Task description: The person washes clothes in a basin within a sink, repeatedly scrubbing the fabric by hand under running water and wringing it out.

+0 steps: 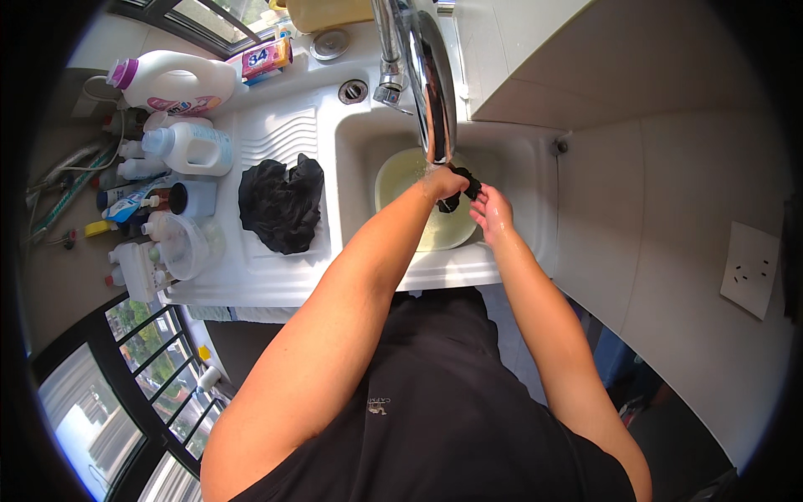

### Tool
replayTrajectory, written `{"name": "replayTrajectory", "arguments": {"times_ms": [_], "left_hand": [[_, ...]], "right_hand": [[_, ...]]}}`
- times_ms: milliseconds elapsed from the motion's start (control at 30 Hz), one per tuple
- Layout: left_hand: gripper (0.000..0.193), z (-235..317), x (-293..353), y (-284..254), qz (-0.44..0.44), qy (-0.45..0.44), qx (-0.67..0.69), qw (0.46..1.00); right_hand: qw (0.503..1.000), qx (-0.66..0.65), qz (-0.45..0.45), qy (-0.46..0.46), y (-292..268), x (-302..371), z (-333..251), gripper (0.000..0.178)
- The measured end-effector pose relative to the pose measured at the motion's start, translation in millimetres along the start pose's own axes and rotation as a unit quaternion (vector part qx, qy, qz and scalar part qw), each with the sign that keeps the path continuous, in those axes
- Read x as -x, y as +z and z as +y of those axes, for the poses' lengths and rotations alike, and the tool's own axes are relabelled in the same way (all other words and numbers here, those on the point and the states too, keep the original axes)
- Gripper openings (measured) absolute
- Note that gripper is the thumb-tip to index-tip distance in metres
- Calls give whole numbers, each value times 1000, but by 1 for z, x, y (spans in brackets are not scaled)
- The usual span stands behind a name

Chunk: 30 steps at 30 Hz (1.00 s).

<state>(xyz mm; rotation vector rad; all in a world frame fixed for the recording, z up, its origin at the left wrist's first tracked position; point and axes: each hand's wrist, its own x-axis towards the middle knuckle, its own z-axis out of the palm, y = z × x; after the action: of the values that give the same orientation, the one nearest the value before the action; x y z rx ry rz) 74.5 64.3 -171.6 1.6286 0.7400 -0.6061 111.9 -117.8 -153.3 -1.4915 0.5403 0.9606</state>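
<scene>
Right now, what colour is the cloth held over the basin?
The cloth is black, best seen in the head view, the only one here.

Pale walls [598,217] in bright daylight.
Black-framed windows [124,386] at lower left and upper left, greenery [150,340] outside the lower; a white socket plate [749,270] on the right wall; a patch of grey floor [520,366] below.
</scene>
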Motion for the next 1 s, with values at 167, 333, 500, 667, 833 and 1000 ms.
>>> {"name": "replayTrajectory", "arguments": {"times_ms": [167,333,500,667,833,1000], "left_hand": [[60,-38,-4,1,101,-52,40,993],[65,-27,62,13,163,-196,377,891],[68,-61,101,-5,279,-188,409,848],[68,-52,135,-11,271,-160,456,832],[70,-42,156,-13,262,-132,484,824],[68,-57,146,-4,304,-104,504,801]], "right_hand": [[941,324,36,-93,-10,-18,21,35],[948,313,13,58,-15,-42,51,45],[954,291,-71,-6,-3,-35,41,40],[900,390,-28,-194,-25,-34,33,42],[823,511,46,-242,-34,-1,6,42],[818,505,101,-255,-43,56,-16,33]]}}
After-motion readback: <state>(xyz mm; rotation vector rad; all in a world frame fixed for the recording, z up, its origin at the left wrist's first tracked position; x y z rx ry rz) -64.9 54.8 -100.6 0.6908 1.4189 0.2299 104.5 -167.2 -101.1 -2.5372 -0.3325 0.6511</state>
